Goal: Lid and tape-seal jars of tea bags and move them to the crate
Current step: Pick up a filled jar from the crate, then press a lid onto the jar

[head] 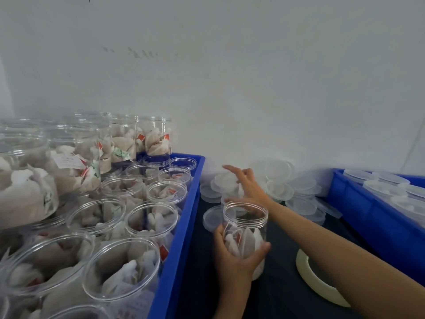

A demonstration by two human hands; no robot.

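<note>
A clear plastic jar [245,236] half full of tea bags [247,244] stands upright and lidless on the dark worktop [282,293], near its middle, in the gap between two blue crates. The left hand [234,256] grips the jar low down, fingers curled round its left side and the thumb pressed on its right. Just behind the jar the right hand [249,185] reaches into a loose heap of clear lids [280,180] piled at the worktop's far edge against the white wall [253,88]; its forefinger points up and away while the other fingers curl on a lid [226,184] at the near side of the heap, pinching it. One lid [212,218] lies flat and apart on the worktop, just left of the jar. A roll of pale tape [319,282] lies flat near the worktop's right front, partly hidden under the right forearm. The left crate [184,226] is packed with open jars of tea bags [124,270], more stacked on top at its far end. The right crate [368,212] holds jars already lidded [384,188].
</note>
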